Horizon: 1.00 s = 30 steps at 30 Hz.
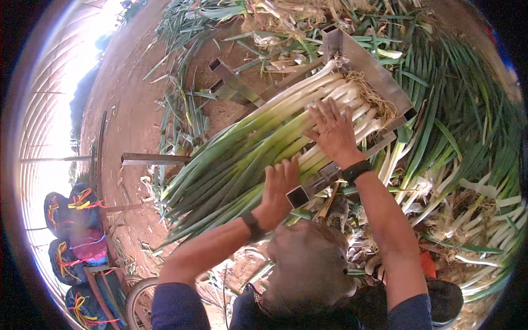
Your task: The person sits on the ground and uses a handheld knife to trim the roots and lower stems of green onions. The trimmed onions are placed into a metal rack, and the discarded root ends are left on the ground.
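Note:
A thick row of big green onions [247, 137] lies slantwise across a metal frame [379, 71]. The white ends and tangled roots point to the upper right, while the dark leaves fan out to the lower left. My right hand [335, 135] rests on the white stalks, palm down with its fingers spread. Lower down, my left hand [278, 190] has its fingers curled in against the near edge of the row; its fingertips are partly hidden. Just beside it sticks out the square open end of a metal tube [298, 197]. Dark bands circle both wrists.
Loose green onions [451, 104] heap up along the right side. Leaf trimmings [187, 33] litter the bare soil. A metal bar [154, 159] juts left of the row. Dark bundles with coloured ties [74, 212] and a wheel [140, 302] stand at the lower left.

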Motion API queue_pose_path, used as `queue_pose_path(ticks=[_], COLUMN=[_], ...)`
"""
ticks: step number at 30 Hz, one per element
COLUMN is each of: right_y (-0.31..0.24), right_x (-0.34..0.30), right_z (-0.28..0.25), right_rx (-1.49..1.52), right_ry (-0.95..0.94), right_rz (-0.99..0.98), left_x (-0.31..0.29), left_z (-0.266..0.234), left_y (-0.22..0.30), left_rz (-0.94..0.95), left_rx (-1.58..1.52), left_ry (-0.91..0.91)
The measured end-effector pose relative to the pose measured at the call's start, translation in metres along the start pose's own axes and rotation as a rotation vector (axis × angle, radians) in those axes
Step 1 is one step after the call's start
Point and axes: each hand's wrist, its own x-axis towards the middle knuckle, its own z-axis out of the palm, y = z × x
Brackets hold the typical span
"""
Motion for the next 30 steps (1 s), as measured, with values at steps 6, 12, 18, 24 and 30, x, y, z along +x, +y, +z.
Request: queue_pose_path(ticks=[6, 12, 18, 24, 30], right_y=[-0.006, -0.010, 0.002, 0.058, 0.112], right_x=[0.002, 0.001, 0.005, -0.089, -0.272], right_z=[0.015, 0.015, -0.013, -0.071, -0.019], right_rx=[0.061, 0.031, 0.135, 0.936, 0.844], right_ry=[0.024, 0.013, -0.180, -0.008, 0.080], right_rz=[0.045, 0.064, 0.028, 0.421, 0.758], left_x=[0.004, 0.001, 0.007, -0.001, 0.005], left_z=[-0.021, -0.015, -0.001, -0.021, -0.041], left_y=[-0.066, -0.067, -0.069, -0.056, -0.077], left_rz=[0.093, 0.040, 0.079, 0.040, 0.063], left_rx=[-0.047, -0.347, -0.330, -0.347, -0.441], left_ry=[0.039, -0.068, 0.099, 0.064, -0.058])
